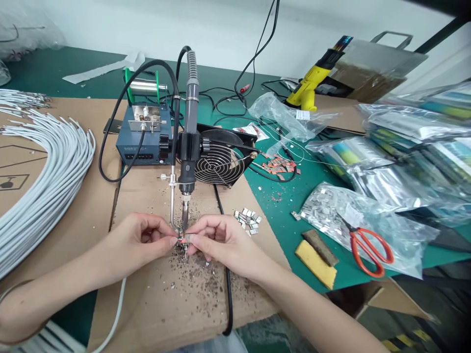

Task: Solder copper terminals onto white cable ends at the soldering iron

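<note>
My left hand [150,240] is closed in a pinch on the end of a white cable [119,309], which runs down from behind the hand toward the table's near edge. In the fingertips of my right hand [221,240] is a small metal connector [190,237], mostly covered by the fingers. The two hands almost meet under a soldering iron [190,122], clamped upright with its tip pointing down between them. A thin metal feed tube [172,196] comes down beside the iron. Whether wire and connector touch the tip is too small to tell.
Behind stand a blue soldering station [143,142], a solder spool [143,88] and a fan [221,164]. White cables [69,166] lie left. Rightward are loose connectors [248,220], a sponge [314,264], red-handled scissors [371,250], plastic bags [397,181] and a yellow heat gun [311,83].
</note>
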A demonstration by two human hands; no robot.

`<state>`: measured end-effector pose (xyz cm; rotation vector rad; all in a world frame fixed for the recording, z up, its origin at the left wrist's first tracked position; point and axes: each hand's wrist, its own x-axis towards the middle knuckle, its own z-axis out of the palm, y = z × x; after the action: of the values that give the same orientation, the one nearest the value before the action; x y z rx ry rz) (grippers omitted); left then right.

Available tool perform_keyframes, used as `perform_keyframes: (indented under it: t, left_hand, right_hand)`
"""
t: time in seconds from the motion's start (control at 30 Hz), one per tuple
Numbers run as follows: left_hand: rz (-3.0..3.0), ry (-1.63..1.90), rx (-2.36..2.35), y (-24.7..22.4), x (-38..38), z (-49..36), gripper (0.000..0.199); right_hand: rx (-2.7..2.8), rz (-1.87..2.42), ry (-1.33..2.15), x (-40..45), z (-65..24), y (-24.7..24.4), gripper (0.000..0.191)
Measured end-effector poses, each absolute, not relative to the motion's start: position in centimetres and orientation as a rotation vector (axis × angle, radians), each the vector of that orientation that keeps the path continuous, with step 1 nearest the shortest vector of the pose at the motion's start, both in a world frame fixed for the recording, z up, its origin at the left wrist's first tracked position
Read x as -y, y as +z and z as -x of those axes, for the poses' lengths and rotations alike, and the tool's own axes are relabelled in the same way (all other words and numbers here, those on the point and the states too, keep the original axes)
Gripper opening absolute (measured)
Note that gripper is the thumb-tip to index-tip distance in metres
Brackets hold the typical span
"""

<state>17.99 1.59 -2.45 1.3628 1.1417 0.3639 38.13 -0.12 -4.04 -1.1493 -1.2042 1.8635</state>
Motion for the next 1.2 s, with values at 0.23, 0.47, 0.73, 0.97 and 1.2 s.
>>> perform_keyframes:
  t: [0.23,0.47,0.73,0.97,1.2]
  left_hand:
    - [-1.395,0.357,-1.136,-2.5,-1.6,-18.0,0.025]
    - [-1.375,0.357,-1.152,-2.6,-1.5,-18.0,0.024]
    - [-1.379,0.371,-1.138,-2.3,-1.5,-18.1,0.024]
    - [-1.301,0.301,-1.173,-2.5,-1.4,-18.6,0.027]
    - [-1.337,0.247,-1.085,-2.5,-0.6,-18.0,0.027]
  right_hand:
    - [1.198,1.089,1.853,0.2,-38.3,-3.9,0.025]
    - [1.181,1.177,1.859,0.1,-38.0,-3.9,0.021]
    - [1.179,1.111,1.867,0.3,-38.2,-3.8,0.021]
    - [1.209,1.169,1.830,0.1,-38.0,-4.1,0.028]
    - [1.323,1.191,1.844,0.3,-38.6,-3.1,0.029]
